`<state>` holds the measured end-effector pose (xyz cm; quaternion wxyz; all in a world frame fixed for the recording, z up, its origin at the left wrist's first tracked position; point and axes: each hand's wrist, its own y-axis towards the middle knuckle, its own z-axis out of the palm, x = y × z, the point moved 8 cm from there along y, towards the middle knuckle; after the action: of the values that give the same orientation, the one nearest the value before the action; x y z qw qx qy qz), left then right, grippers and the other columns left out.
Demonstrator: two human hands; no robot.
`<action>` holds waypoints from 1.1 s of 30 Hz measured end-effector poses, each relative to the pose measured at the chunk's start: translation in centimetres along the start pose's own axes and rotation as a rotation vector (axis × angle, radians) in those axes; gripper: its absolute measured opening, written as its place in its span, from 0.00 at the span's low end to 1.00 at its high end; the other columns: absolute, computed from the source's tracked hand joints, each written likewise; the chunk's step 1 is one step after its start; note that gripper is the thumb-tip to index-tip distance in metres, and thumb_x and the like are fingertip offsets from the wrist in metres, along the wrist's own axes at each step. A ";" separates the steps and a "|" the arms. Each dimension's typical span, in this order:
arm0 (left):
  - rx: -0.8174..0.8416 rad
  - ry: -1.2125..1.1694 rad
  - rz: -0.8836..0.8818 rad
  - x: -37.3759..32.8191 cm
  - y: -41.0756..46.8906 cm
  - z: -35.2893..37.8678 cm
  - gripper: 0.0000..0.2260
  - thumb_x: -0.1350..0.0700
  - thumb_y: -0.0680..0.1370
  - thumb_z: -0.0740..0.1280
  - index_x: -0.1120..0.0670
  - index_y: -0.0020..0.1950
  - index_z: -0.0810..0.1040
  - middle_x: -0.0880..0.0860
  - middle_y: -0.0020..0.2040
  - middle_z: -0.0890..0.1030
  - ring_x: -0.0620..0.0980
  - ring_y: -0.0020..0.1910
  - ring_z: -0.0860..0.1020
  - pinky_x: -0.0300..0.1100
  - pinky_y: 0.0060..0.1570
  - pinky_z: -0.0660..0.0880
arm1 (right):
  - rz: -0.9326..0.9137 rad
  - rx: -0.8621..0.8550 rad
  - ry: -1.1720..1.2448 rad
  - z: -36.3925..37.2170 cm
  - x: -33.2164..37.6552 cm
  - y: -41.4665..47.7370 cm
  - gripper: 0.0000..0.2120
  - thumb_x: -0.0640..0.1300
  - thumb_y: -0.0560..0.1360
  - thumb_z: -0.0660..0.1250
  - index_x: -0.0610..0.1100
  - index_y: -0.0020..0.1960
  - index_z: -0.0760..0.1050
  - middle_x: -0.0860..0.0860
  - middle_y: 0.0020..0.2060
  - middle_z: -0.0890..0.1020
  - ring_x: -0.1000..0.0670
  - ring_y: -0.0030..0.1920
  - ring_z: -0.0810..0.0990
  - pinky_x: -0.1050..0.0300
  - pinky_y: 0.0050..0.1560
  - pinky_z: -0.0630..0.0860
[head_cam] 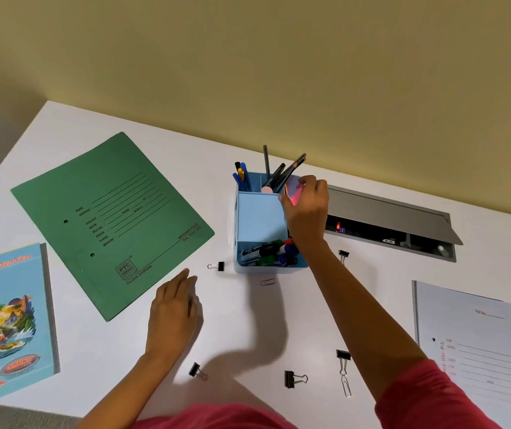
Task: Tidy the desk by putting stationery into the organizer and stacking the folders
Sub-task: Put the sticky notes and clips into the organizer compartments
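Fingers of my right hand pinch pink pad over organizer, 12 o'clock; left hand relaxed on worktop. Risk: wrist bumps pencils, organizer tips.

I see a white desk, a dark green folder with darker lines, a pale grey folder with red letters, a light blue organizer, a sky-blue notebook with a bright cartoon picture, black clips, a pink paper and a pale yellow wall.
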<state>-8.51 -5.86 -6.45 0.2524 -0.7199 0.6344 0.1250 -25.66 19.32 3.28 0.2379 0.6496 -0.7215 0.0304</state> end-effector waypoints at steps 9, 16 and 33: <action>-0.014 -0.012 -0.003 0.1 0.0 -0.1 0.19 0.65 0.75 0.67 0.59 0.65 0.76 0.56 0.68 0.73 0.60 0.62 0.73 0.52 0.60 0.71 | 0.032 -0.150 0.121 -1.6 0.4 -0.6 0.10 0.35 0.73 0.69 0.29 0.50 0.77 0.35 0.43 0.79 0.38 0.42 0.78 0.47 0.41 0.79; -0.013 -0.004 -0.011 -0.1 0.0 -0.1 0.19 0.64 0.75 0.67 0.58 0.66 0.75 0.56 0.69 0.73 0.60 0.63 0.72 0.52 0.60 0.71 | 0.126 -0.106 0.161 -1.2 -1.7 -0.9 0.08 0.33 0.73 0.66 0.30 0.51 0.76 0.36 0.45 0.80 0.40 0.44 0.79 0.54 0.43 0.76; -0.006 0.005 -0.016 0.1 0.0 0.2 0.19 0.63 0.76 0.66 0.57 0.67 0.74 0.54 0.70 0.71 0.58 0.64 0.71 0.52 0.61 0.70 | 0.313 -0.178 0.340 -1.6 -3.1 -0.1 0.07 0.34 0.73 0.68 0.29 0.39 0.80 0.37 0.33 0.82 0.39 0.36 0.80 0.52 0.39 0.76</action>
<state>-8.45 -5.87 -6.65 0.2496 -0.7260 0.6290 0.1229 -24.96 22.71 3.51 0.4044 0.4918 -0.7629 0.1123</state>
